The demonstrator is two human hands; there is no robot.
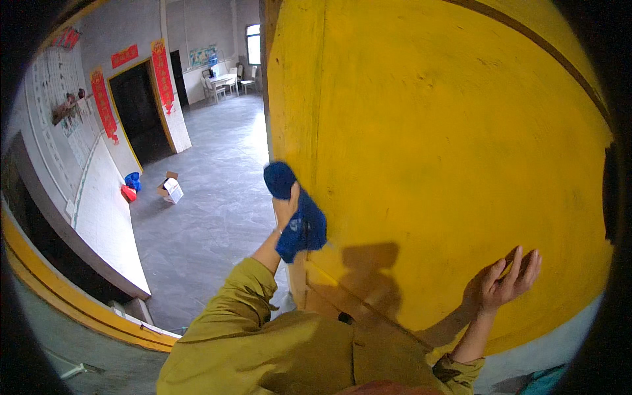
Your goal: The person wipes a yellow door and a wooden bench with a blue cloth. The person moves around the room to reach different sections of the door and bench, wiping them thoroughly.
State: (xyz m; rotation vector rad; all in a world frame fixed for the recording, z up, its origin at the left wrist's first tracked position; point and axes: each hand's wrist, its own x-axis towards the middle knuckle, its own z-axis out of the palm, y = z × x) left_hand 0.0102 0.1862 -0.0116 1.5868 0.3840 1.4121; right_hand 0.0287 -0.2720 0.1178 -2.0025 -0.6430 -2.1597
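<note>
My left hand [286, 207] grips a dark blue cloth [308, 222] against the free edge of a yellow wooden door [419, 148]. Part of the cloth bunches above the thumb, and the rest hangs down over the door face. Only the thumb side and back of that hand show; its fingers are hidden by the cloth and the edge. My right hand [511, 281] is raised at the lower right before the door, its fingers slightly bent and apart, holding nothing. Whether it touches the panel I cannot tell.
Left of the door edge, a grey tiled floor [207, 197] runs into a room. An open cardboard box [172, 190] stands there, near blue and red bags [131, 185] by the wall. A white table with chairs [222, 79] is far back. A yellow frame [98, 316] curves at lower left.
</note>
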